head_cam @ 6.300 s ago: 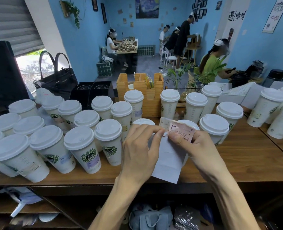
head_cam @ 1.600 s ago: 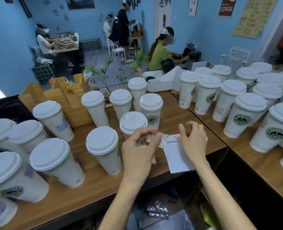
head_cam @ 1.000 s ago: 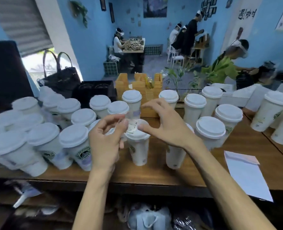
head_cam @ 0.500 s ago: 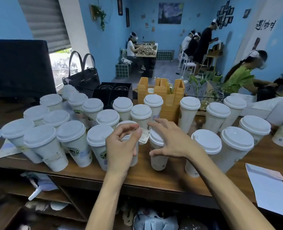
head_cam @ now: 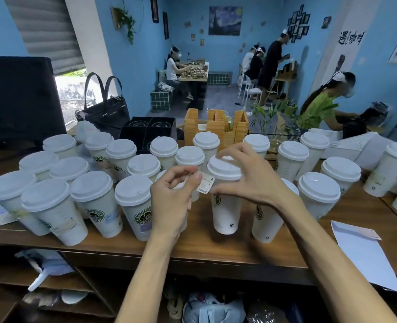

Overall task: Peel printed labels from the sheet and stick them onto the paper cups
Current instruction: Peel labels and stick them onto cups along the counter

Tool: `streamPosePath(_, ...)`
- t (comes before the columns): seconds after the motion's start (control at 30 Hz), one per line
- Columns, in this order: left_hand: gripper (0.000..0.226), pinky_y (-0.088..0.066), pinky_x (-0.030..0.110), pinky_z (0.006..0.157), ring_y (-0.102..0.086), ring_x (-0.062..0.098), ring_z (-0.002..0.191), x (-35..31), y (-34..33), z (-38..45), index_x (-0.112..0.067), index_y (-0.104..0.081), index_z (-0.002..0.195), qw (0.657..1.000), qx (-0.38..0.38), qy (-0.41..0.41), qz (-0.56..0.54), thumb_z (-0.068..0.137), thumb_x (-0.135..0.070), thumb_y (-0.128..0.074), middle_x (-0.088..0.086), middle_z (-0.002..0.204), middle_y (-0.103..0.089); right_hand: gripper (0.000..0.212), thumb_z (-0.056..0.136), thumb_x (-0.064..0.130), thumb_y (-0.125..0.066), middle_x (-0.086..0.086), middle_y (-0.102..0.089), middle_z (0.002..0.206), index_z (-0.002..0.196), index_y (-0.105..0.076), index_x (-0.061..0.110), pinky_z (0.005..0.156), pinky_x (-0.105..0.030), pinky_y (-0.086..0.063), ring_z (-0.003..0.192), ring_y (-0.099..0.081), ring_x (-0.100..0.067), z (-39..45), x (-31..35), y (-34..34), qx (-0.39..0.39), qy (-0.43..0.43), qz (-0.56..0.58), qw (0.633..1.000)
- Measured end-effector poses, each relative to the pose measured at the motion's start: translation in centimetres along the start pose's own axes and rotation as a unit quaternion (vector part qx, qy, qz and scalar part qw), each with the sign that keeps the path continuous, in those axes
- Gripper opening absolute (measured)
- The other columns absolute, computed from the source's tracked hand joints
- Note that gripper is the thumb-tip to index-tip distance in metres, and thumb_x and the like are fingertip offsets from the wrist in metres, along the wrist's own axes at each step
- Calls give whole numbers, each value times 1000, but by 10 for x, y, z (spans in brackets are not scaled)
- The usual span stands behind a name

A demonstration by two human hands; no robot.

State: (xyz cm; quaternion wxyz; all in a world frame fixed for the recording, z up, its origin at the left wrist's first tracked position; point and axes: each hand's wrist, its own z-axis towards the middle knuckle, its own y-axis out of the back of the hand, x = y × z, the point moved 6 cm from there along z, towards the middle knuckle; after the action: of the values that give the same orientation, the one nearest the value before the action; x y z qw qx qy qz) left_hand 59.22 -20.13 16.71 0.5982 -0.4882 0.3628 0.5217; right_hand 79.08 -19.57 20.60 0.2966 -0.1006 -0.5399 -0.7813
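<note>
Your left hand (head_cam: 172, 199) pinched peeled label (head_cam: 205, 185) beside cup (head_cam: 225, 194); right hand (head_cam: 251, 176) gripped that cup by lid. Label not yet stuck. Several left-side cups carried labels; sheet (head_cam: 365, 252) lay far right.

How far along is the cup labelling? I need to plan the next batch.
Done: several white lidded paper cups at front left already carry stickers. In hand: the left hand pinches one small printed label, while the right hand holds a white lidded cup by its lid. Left: this cup's visible side looks bare, the cups at right cannot be judged, and the white backing sheet lies nearby.
</note>
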Motion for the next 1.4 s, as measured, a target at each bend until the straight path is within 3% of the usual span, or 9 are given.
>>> streamPosePath(0.13, 10, -35, 15, 45, -43, 6, 45, -11, -15, -3, -11, -75, 96, 998, 18, 13, -56, 89, -4, -75, 7, 73, -71, 68, 65, 71, -81, 13, -52, 124, 122, -68, 36, 96, -25, -40, 114, -52, -3, 4, 9, 38, -52, -7, 15, 999)
streamPosePath(0.27, 13, -48, 16, 61, -66, 8, 70, -8, -30, -12, -19, -80, 89, 997, 35, 24, -62, 84, -7, -81, 10, 86, -79, 60, 66, 71, -83, 15, -57, 119, 116, -72, 39, 97, -28, -45, 109, -56, -2, 11, 14, 61, -97, -22, 12, 995)
streamPosePath(0.47, 15, -53, 18, 69, -67, 8, 67, -10, -50, -31, -17, -80, 87, 997, 38, 24, -70, 79, -4, -84, 7, 75, -77, 52, 63, 74, -82, 14, -62, 108, 103, -76, 42, 90, -27, -46, 101, -59, -4, 19, 22, 79, -127, -44, -5, 991)
streamPosePath(0.63, 19, -50, 14, 64, -63, 4, 65, -16, -64, -42, -15, -78, 84, 998, 2, -34, -45, 76, -2, -87, -5, 74, -77, 47, 64, 78, -77, 12, -65, 103, 96, -78, 43, 82, -29, -46, 98, -59, -5, 21, 26, 79, -136, -55, -22, 989)
streamPosePath(0.77, 28, -52, 25, 64, -64, 14, 66, -9, -65, -45, -27, -74, 83, 994, -18, -104, -8, 76, -4, -89, -7, 79, -77, 40, 66, 78, -76, 10, -67, 97, 90, -76, 45, 79, -33, -46, 96, -59, -9, 18, 30, 79, -134, -61, -27, 989)
streamPosePath(1.03, 35, -48, 20, 66, -60, 9, 69, -17, -62, -55, -33, -67, 96, 948, -89, -275, 135, 78, -13, -89, -14, 87, -71, 48, 63, 86, -65, 12, -64, 93, 86, -74, 45, 70, -32, -36, 92, -57, -10, 18, 31, 81, -134, -65, -43, 988)
streamPosePath(1.17, 41, -50, 22, 64, -58, 2, 73, -18, -62, -62, -32, -66, 103, 933, -101, -310, 149, 78, -11, -89, -10, 95, -68, 41, 62, 85, -66, 9, -65, 97, 82, -67, 50, 72, -32, -39, 94, -58, -12, 18, 39, 81, -122, -64, -44, 990)
streamPosePath(1.3, 57, -55, 24, 59, -59, 6, 58, -15, -58, -56, -35, -64, 115, 947, -83, -283, 127, 71, -15, -94, -2, 125, -57, 45, 67, 76, -77, 7, -63, 110, 99, -74, 44, 86, -35, -46, 102, -58, -13, 14, 43, 82, -122, -73, -49, 989)
streamPosePath(1.4, 64, -49, 18, 65, -54, 11, 60, -13, -54, -48, -36, -61, 124, 965, -60, -213, 144, 69, -33, -94, -4, 122, -55, 43, 67, 74, -78, 9, -66, 105, 96, -76, 42, 82, -34, -45, 102, -57, -11, 13, 45, 84, -125, -67, -40, 989)
